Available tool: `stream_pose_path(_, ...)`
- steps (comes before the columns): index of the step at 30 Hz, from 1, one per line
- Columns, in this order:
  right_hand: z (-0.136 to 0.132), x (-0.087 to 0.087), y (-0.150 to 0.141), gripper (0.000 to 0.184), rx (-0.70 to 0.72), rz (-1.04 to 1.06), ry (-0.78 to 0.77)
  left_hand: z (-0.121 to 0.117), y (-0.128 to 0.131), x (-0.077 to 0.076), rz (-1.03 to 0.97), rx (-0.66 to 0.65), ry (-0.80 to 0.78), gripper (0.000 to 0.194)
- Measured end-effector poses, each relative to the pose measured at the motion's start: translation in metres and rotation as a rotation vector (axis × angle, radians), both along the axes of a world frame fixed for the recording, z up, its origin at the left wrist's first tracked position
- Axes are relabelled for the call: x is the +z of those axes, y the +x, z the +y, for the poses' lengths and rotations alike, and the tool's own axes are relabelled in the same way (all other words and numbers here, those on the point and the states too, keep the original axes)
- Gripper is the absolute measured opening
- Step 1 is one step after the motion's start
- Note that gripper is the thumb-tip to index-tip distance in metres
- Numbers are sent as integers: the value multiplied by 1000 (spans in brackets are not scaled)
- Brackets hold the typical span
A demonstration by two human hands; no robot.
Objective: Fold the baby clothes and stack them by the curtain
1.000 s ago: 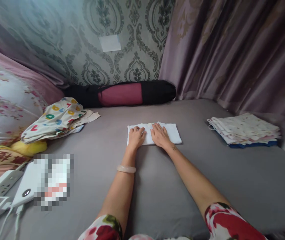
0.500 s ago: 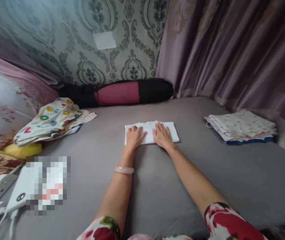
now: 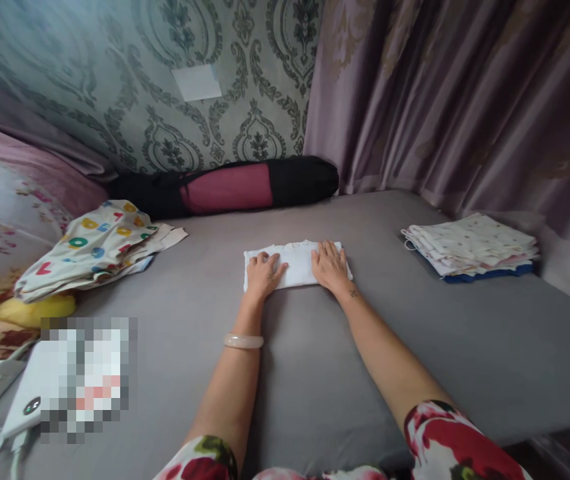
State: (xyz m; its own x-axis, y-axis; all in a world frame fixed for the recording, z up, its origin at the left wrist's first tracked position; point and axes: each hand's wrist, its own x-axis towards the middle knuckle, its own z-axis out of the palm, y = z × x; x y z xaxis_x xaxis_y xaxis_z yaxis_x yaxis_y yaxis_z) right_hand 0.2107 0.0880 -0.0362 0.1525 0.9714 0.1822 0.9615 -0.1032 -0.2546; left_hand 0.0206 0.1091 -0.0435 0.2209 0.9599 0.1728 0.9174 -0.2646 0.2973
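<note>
A white cloth (image 3: 298,265), folded into a flat rectangle, lies in the middle of the grey bed sheet (image 3: 309,347). My left hand (image 3: 265,272) rests on its left end, fingers slightly bent and thumb spread toward the middle. On the right end, my right hand (image 3: 331,265) presses flat with its fingers stretched forward. Neither hand grips the cloth. A pale bangle circles my left wrist. Parts of the cloth are hidden under both palms.
Folded patterned cloths (image 3: 472,245) are stacked at the right. At the left lies a letter-print cloth pile (image 3: 99,243) by a floral pillow. A black and red roll bag (image 3: 229,187) lies along the wall. A power bank (image 3: 39,380) and socket strip sit front left.
My right hand has slid a little to the right across the white cloth, toward its end. My left hand stays on the left end. The view has shifted slightly.
</note>
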Motion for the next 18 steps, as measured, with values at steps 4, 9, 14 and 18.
stream_pose_path(4, 1, -5, 10, 59, -48, -31, 7, 1, 0, 0, 19, 7, -12, 49)
stream_pose_path(9, 3, -12, 13, 60, -53, -43, -49, -2, 2, 3, 42, 30, -36, 48)
stream_pose_path(14, 2, -12, 13, 58, -45, -46, -73, -6, 5, 4, 56, 63, -20, 46)
stream_pose_path(18, 2, -8, 13, 51, -46, -68, -35, -5, 6, 2, 68, 36, -44, 48)
